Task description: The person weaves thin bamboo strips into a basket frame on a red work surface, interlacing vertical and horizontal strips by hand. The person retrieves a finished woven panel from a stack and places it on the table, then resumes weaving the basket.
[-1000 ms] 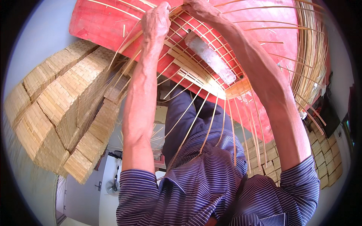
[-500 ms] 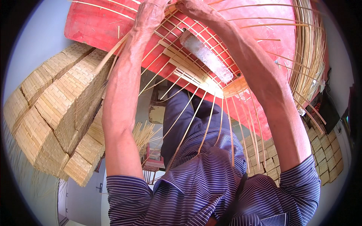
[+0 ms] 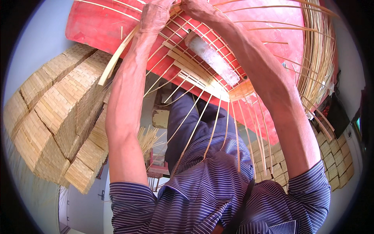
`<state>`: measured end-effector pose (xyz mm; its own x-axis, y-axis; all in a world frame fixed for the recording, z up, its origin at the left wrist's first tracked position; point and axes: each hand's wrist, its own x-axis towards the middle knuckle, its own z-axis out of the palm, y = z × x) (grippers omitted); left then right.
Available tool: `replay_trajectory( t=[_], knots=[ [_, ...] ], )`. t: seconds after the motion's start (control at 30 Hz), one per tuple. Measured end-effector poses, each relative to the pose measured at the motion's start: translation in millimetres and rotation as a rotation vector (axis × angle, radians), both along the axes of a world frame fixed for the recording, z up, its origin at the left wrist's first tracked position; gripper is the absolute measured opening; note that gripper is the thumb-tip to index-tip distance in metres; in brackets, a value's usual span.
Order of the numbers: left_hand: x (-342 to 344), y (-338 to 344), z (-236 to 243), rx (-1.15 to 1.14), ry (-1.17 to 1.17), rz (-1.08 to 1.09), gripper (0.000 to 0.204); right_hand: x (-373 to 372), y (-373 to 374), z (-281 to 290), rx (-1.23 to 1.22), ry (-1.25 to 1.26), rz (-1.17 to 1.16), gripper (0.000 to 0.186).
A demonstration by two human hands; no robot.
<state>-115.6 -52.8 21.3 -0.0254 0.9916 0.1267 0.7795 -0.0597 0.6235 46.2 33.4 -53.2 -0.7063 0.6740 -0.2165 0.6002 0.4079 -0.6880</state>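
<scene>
An unfinished basket of pale bamboo strips [image 3: 177, 29] lies on a red board, its base an open lattice and its loose strip ends fanning outward. At its far edge my left hand [image 3: 157, 15] and my right hand [image 3: 198, 8] come close together, fingers bent in at the weave, their tips partly cut off by the upper edge. A wide bamboo strip [image 3: 117, 59] runs from under my left wrist toward the lower left; a short piece of it shows between the hands, which seem to pinch it. Upon the lattice rests a whitish, worn bar [image 3: 214, 57].
Finished woven panels or baskets [image 3: 58, 105] are stacked at the left. A thick bundle of long strips [image 3: 317, 46] curves along the board's right side. More woven pieces [image 3: 337, 160] lie at the lower right. Several loose strip ends hang over my lap.
The wide strip's free end has swung slightly downward and now shows more of its flat face. The basket has shifted a little; both hands stay at its far edge.
</scene>
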Motion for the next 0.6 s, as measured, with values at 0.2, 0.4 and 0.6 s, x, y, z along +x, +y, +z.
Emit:
replay_trajectory(
  t=[0.2,0.4,0.6],
  knots=[
    [-5,-6,-8,0.046,0.072,-0.02,0.011,-1,-1,-6,0.007,-0.047,-0.038,0.022],
    [-8,-25,12,0.017,-0.087,-0.138,0.016,-7,-6,8,-0.029,-0.152,-0.055,0.023],
    [-13,-31,6,-0.426,0.153,0.175,0.036,-7,-5,4,0.005,-0.11,-0.015,0.022]
  ],
)
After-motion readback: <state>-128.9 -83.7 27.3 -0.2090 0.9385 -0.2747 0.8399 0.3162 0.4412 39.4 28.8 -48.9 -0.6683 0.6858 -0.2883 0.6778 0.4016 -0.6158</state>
